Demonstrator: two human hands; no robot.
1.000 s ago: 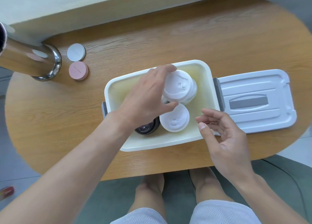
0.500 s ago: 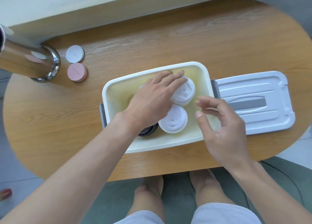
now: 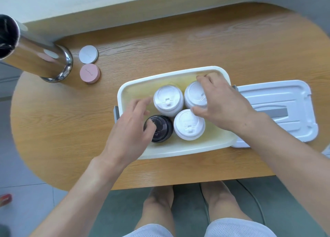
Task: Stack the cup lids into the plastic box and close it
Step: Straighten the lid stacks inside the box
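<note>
Nearest me inside the box (image 3: 178,148), my left hand (image 3: 131,129) curls loosely over the black lid stack (image 3: 161,129), thumb on top. Beside it stands a white stack (image 3: 189,125). Farther in, my right hand (image 3: 221,104) grips the far-right stack (image 3: 193,95); a fourth (image 3: 168,101) stands alongside. A nudge could topple neighbours. Tall stacks may block the box cover (image 3: 278,110) beyond.
</note>
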